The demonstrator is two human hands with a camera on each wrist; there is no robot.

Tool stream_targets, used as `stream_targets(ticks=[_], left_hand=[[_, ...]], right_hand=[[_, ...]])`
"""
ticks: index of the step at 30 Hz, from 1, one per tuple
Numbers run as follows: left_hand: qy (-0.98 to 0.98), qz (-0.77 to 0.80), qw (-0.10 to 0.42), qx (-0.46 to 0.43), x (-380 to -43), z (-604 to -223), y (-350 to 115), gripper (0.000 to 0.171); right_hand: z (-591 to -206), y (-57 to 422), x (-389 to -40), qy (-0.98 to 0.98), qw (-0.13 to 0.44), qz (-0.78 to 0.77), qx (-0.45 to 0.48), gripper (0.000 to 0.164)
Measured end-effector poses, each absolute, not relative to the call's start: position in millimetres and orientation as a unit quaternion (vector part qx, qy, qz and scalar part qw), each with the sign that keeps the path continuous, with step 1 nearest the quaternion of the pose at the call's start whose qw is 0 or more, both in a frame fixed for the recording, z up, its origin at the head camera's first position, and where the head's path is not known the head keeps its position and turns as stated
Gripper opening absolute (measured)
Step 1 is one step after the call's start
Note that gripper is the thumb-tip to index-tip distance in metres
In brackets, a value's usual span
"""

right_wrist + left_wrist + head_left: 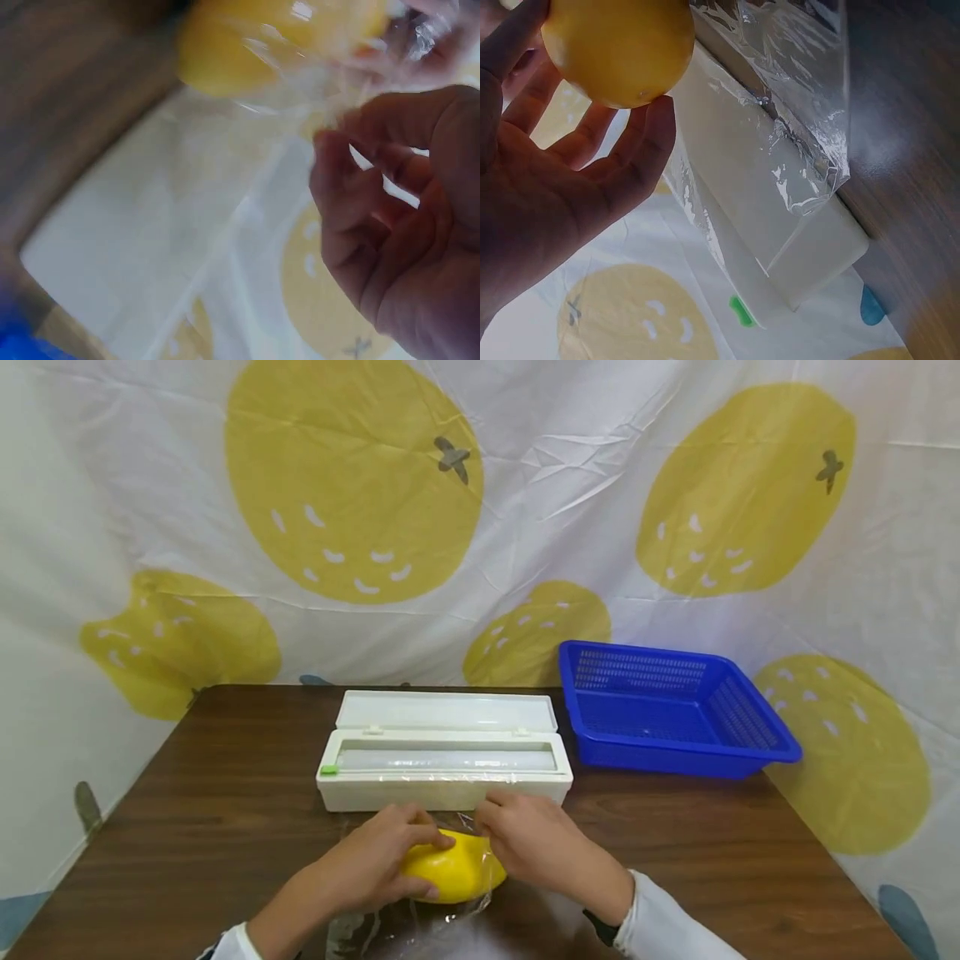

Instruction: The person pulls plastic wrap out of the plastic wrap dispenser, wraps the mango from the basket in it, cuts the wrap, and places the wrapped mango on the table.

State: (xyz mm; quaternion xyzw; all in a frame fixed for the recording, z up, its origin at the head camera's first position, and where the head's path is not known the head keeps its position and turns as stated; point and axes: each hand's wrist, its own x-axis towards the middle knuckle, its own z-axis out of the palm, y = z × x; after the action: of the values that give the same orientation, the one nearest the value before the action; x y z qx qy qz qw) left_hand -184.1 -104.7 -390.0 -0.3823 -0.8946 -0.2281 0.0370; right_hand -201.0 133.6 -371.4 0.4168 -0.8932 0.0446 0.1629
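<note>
A smooth, shiny yellow fruit (456,872) with a round, fat body and a thinner tip lies on its side, the tip aimed to the right; the left fingers (430,836) hold its fat end; whether it touches the tabletop (187,827) is hard to tell. A thin, see-through sheet of plastic wrap (356,935) is crinkly and shiny; part of it spreads over the tabletop near the fruit, and part goes across the fruit's tip end; the right fingers (491,817) pinch some of it beside that tip.
</note>
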Motion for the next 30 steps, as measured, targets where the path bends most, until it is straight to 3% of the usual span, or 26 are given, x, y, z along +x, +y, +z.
stream_targets(ticks=[4,10,13,18,30], left_hand=[[-0.893,-0.227,0.039,-0.387,-183.3,-393.9,-101.2,0.046],[-0.896,-0.225,0.037,-0.381,-184.1,-391.1,-102.2,0.047],[-0.897,-0.228,0.033,-0.376,-184.1,-390.5,-104.0,0.047],[-0.898,-0.232,0.032,-0.373,-184.4,-392.5,-104.7,0.048],[-0.896,-0.238,0.024,-0.373,-187.5,-389.2,-105.4,0.049]], right_hand=[[-391.6,127.6,-204.2,-0.899,0.176,0.050,0.398,0.010],[-405.1,126.8,-207.3,-0.895,0.209,0.137,0.370,0.020],[-406.2,127.1,-208.8,-0.888,0.213,0.147,0.380,0.013],[-404.1,127.8,-206.8,-0.892,0.186,0.115,0.396,0.009],[-381.8,137.7,-200.8,-0.880,0.086,0.020,0.467,0.029]])
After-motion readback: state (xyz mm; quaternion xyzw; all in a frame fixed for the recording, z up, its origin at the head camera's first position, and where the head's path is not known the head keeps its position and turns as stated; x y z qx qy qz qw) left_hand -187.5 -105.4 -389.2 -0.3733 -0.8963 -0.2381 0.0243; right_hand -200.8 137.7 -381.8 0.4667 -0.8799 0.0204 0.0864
